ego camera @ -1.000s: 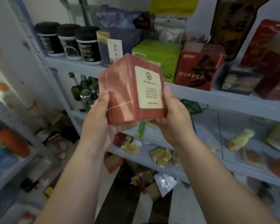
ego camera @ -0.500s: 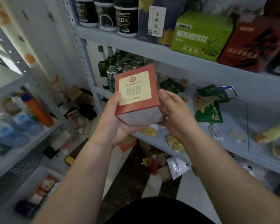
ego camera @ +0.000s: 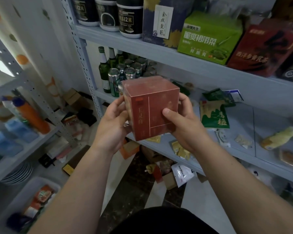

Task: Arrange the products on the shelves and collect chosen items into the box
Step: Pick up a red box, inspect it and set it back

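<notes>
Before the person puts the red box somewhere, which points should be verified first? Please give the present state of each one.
1. Both hands hold the red box: ok. The left hand grips its left side, the right hand its right side.
2. Box held upright: ok.
3. Free space on the middle shelf: ok, a bare patch lies right of the green packet.
4. Way to the shelf's left end: not ok, cans stand there.
5. Collecting box found: cannot tell. A plastic bin sits lower left.
</notes>
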`<state>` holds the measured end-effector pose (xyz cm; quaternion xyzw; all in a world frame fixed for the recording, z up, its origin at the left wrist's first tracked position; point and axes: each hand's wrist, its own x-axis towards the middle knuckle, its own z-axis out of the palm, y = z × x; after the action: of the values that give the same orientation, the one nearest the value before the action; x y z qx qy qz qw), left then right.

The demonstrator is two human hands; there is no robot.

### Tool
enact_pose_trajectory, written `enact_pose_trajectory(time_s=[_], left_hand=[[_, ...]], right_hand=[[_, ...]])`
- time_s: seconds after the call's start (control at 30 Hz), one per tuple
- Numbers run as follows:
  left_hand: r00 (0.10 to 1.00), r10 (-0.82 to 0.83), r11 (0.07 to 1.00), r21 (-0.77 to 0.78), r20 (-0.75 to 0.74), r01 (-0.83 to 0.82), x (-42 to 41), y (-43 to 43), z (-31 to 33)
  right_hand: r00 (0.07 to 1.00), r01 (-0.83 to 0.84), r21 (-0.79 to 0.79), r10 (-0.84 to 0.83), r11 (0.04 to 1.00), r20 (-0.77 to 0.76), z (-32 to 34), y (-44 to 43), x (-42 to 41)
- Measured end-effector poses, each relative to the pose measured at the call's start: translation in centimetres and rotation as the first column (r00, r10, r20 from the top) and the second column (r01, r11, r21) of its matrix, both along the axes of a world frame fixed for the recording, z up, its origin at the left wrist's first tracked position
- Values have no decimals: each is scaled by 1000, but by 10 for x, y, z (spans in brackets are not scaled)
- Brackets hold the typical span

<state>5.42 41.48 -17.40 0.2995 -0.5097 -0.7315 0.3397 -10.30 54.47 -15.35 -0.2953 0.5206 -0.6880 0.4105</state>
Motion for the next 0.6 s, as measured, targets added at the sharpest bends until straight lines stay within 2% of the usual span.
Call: enact_pose_trajectory(time_s=[0.1,0.2,0.27,0.33,0.4,0.43,0.53,0.6], left_hand=[[992,-115,990,-88,-42,111,4,-2,-3],[971,-190,922,-313,141,226,9,-4,-7],[979,-162,930,-312,128,194,8,1,-7],[992,-123,975,-184,-4,120,7,10,-6],[986,-82,994,63,-147,92,7,16,-6],[981,-64,981,169,-184,96,7,17,-7],[984,-35,944,317,-176,90,4,18,-8],[987,-34,946,313,-155,82,4,17,-9]], right_hand=[[1000,23,-85,-24,996,-18,-7,2,2],[999,17,-118,-23,993,-45,-12,1,4],[999,11,-101,-14,995,-29,-9,1,8],[998,8,-51,-11,999,-61,-6,1,7],[983,34,31,-28,999,-179,0,-2,2],[981,54,77,-38,996,-192,4,-3,0],[996,9,179,6,984,-87,8,-6,-2],[998,-26,220,37,975,-46,6,-5,-1]])
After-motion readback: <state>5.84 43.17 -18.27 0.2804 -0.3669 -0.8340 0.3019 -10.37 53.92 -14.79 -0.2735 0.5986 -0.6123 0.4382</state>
